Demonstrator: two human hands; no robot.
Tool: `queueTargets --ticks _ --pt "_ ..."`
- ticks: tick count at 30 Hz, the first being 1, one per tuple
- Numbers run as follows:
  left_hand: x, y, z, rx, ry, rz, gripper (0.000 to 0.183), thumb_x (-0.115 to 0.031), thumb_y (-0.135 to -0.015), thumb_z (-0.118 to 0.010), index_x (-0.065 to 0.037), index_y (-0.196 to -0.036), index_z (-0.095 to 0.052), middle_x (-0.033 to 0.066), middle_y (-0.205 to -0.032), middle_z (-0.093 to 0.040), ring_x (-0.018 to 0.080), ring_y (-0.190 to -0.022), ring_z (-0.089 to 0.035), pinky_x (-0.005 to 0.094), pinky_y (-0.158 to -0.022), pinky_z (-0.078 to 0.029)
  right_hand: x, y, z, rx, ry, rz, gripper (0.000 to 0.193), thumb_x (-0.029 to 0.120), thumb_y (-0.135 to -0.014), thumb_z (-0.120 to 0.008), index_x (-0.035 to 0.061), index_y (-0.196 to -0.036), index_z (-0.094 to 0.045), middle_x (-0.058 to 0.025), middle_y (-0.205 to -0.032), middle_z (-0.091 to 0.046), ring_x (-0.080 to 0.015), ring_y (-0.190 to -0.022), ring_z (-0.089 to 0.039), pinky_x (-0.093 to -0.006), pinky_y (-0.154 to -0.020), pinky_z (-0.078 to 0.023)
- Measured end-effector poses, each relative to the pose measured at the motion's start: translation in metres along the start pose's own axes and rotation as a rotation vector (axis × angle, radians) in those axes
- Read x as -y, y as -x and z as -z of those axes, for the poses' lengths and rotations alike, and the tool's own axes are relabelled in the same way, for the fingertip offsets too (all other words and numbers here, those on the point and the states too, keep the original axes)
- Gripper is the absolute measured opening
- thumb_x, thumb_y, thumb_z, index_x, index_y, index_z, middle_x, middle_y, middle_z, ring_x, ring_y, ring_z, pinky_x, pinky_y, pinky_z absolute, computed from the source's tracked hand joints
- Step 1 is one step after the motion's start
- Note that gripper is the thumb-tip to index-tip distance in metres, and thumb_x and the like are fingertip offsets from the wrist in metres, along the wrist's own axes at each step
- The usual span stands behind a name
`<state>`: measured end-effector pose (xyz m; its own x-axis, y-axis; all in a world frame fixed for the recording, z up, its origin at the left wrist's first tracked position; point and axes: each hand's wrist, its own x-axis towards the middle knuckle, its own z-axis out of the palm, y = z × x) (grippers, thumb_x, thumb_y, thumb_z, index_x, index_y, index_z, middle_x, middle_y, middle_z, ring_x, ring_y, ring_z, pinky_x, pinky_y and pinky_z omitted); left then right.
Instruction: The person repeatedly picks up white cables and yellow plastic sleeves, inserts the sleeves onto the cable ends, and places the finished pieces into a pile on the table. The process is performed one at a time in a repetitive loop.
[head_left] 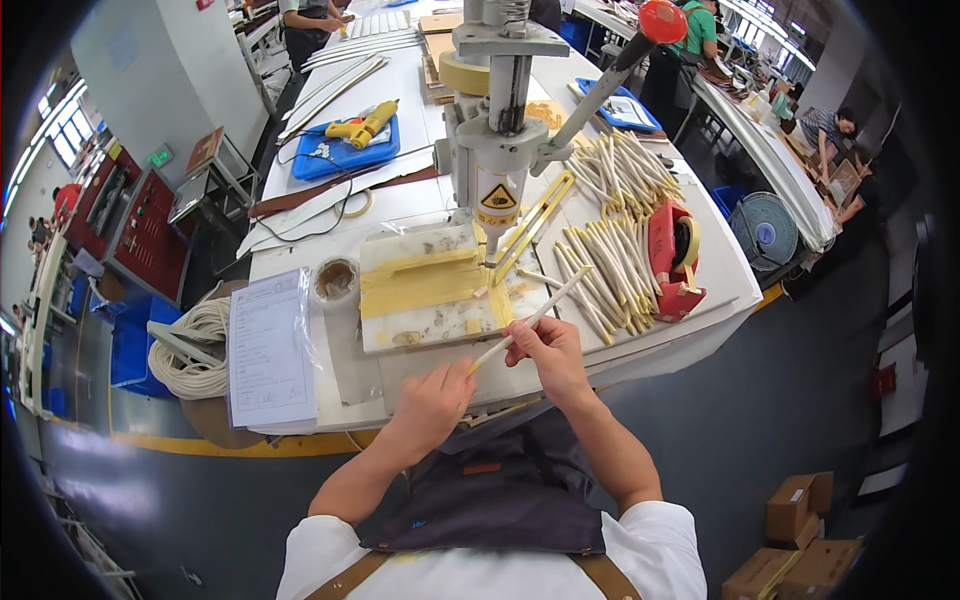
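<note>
A white length of cord (561, 294) with yellow-taped ends slants across in front of me, its far end pointing up and to the right. My left hand (432, 402) pinches its near end. Higher along the cord, the fingers of my right hand (548, 355) close round it. Just beyond my hands lies a white board (420, 330) with strips of yellow tape stuck on it. Over that board stands a grey hand press (490, 150), its lever ending in a red knob (662, 21). Several similar cord pieces (605, 270) are piled to the right.
A red tape dispenser (676, 262) stands right of the pile. Left are a clear-sleeved paper sheet (270, 350), a tape roll (336, 279) and a rope coil (192, 350). A yellow glue gun (365, 125) rests on a blue tray (345, 157). Other people work at far tables.
</note>
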<state>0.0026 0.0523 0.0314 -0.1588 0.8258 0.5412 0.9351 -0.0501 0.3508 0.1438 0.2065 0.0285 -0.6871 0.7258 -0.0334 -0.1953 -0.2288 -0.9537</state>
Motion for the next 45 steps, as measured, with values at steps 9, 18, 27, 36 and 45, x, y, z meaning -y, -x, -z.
queueTargets --ticks 9,18,27,36,45 --pt "0.014 -0.012 0.02 -0.122 0.227 0.307 0.021 -0.011 -0.088 -0.074 -0.007 -0.108 -0.071 0.0093 -0.091 -0.064 0.0266 -0.073 -0.064 0.0357 -0.062 -0.051 0.0 -0.057 0.017 -0.285 0.173 0.089 0.025 0.018 -0.098 -0.068 -0.0057 -0.103 -0.069 -0.0034 -0.075 -0.066 -0.0093 -0.063 -0.062 -0.0246 -0.06 -0.051" --pt "0.061 -0.025 -0.033 -0.139 -0.003 0.222 0.014 -0.01 -0.086 -0.073 -0.008 -0.1 -0.074 0.0059 -0.087 -0.062 0.0268 -0.078 -0.065 0.0383 -0.067 -0.052 -0.012 -0.122 0.02 -0.431 0.87 0.193 0.037 0.018 -0.084 -0.077 -0.0075 -0.11 -0.066 -0.0141 -0.071 -0.07 -0.0302 -0.066 -0.068 -0.041 -0.068 -0.054" --pt "0.077 -0.029 -0.04 -0.032 -0.042 0.123 0.012 -0.011 -0.087 -0.072 -0.007 -0.098 -0.07 0.0068 -0.087 -0.059 0.0268 -0.082 -0.063 0.0393 -0.069 -0.052 -0.023 -0.137 0.012 -0.408 1.166 0.342 0.028 0.019 -0.086 -0.076 -0.0064 -0.095 -0.067 -0.0233 -0.109 -0.064 -0.0394 -0.094 -0.067 -0.0455 -0.084 -0.054" --pt "0.088 -0.034 -0.037 0.086 -0.003 -0.011 0.015 -0.009 -0.09 -0.067 -0.004 -0.104 -0.064 0.0097 -0.087 -0.057 0.0276 -0.084 -0.063 0.0387 -0.072 -0.052 -0.027 -0.138 0.008 -0.359 1.226 0.427 0.023 0.015 -0.091 -0.069 -0.0059 -0.098 -0.065 -0.0236 -0.108 -0.066 -0.0438 -0.092 -0.065 -0.0498 -0.084 -0.052" --pt "0.093 -0.045 -0.036 0.208 0.021 -0.052 0.034 0.0 -0.082 -0.063 0.0 -0.115 -0.063 0.0126 -0.091 -0.061 0.0315 -0.083 -0.064 0.0415 -0.072 -0.053 -0.021 -0.138 0.008 -0.307 1.316 0.417 0.016 0.012 -0.091 -0.067 -0.0038 -0.09 -0.062 -0.0219 -0.11 -0.064 -0.0437 -0.087 -0.065 -0.0497 -0.077 -0.052"
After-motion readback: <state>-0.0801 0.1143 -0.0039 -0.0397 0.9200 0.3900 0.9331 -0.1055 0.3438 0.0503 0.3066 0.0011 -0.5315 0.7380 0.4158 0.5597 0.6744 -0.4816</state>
